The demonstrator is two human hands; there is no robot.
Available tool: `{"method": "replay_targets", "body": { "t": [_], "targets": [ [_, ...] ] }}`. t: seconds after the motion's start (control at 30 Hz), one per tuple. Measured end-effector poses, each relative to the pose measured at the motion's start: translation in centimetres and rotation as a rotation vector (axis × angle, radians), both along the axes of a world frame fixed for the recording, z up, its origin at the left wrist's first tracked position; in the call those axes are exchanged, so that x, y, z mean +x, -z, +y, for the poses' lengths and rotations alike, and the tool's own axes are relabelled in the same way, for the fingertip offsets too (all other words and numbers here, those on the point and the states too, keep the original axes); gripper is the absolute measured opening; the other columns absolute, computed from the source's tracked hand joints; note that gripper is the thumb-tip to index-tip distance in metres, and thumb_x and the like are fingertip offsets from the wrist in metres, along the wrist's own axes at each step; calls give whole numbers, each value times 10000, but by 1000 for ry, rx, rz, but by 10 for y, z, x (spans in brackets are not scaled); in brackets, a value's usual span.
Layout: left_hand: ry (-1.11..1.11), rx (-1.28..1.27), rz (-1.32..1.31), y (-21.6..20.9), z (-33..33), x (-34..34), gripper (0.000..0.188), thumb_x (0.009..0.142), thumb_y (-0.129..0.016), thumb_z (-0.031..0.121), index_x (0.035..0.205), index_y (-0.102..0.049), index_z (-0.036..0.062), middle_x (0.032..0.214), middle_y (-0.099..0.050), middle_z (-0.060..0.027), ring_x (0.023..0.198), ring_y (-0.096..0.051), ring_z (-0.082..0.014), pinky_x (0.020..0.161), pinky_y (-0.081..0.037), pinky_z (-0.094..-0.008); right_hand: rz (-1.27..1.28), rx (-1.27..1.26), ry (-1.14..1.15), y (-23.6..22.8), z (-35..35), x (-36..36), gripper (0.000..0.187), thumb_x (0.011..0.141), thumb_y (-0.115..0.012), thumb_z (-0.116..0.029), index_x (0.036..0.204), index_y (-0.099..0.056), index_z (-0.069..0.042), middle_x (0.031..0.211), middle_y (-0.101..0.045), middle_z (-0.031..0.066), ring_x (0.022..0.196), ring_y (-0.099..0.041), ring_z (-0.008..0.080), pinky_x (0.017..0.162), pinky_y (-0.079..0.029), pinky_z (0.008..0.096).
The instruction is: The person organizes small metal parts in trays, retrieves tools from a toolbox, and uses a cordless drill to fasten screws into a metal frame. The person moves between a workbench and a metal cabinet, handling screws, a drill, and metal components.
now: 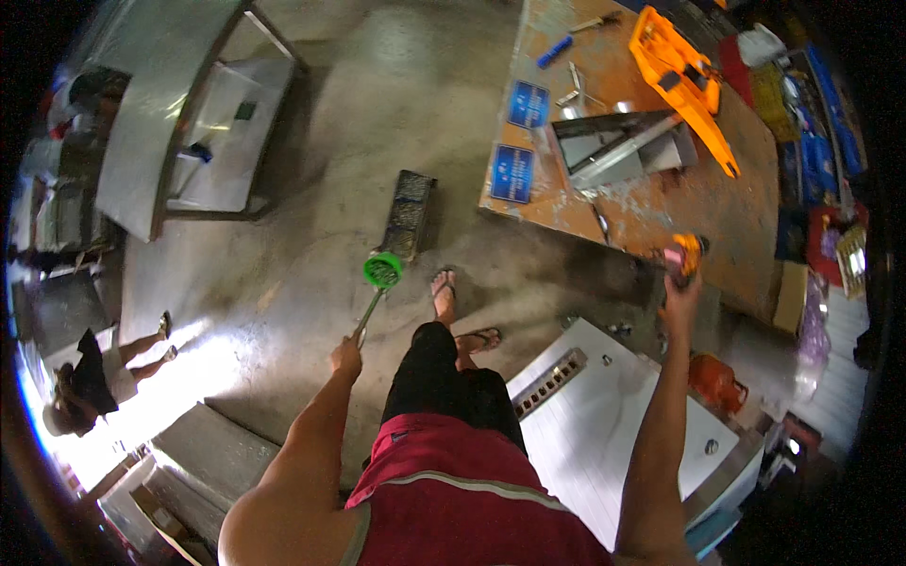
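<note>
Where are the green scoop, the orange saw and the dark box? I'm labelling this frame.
green scoop (382,270), head view, its round head.
orange saw (681,80), head view, its body.
dark box (410,215), head view, its top face.

Bare concrete floor (377,104), worn wooden workbench (661,203), steel tables (160,123), bright daylight at left.

Workbench (661,203) ahead right, white panel (604,424) below it, shelf unit (179,123) left.
</note>
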State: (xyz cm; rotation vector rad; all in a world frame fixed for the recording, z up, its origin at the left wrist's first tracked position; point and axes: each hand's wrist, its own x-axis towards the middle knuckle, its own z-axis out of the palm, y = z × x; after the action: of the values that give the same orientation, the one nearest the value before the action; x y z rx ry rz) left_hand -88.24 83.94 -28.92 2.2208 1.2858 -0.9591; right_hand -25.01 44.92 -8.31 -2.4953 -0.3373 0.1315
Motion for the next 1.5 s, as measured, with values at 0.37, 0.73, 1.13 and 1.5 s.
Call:
{"method": "replay_targets", "body": {
  "t": [0.37, 0.73, 1.13, 1.5],
  "targets": [
    [-253, -21, 395, 4, -2, -40, 534, 906, -618, 95, 1417, -465, 73, 1287, -597, -209, 1149, -615, -402, 929, -532, -488, 193, -501, 525, -2, 73, 80, 836, 910, -704, -289, 1560, -207, -116, 1213, -666, 216, 1066, -659, 403, 901, -532, 511],
    [116, 102, -1038, -266, 56, 399, 319, 917, -632, 131, 1228, -623, 61, 1068, -684, -189, 968, -669, -383, 823, -540, -455, 218, -496, 432, 55, 10, 138, 760, 909, -703, -370, 1510, -330, -94, 1455, -471, 231, 1308, -488, 422, 1058, -439, 546],
    [526, 212, -631, -275, -60, 684, 376, 862, -723, 390, 1027, -635, 63, 935, -723, -189, 879, -715, -369, 754, -569, -466, -460, 48, 294, -55, 38, 158, 691, 805, -741, -238, 1420, -469, -79, 1442, -455, 197, 1359, -399, 386, 1156, -280, 536],
    [618, 363, -666, -293, -41, 682, 127, 908, -535, 118, 991, -626, 88, 882, -716, -170, 784, -720, -361, 661, -572, -484, -558, -65, -493, -104, 57, 301, 424, 778, -757, -101, 1185, -642, -75, 1043, -699, 131, 1043, -624, 351, 1111, -340, 528]
  ]
}}
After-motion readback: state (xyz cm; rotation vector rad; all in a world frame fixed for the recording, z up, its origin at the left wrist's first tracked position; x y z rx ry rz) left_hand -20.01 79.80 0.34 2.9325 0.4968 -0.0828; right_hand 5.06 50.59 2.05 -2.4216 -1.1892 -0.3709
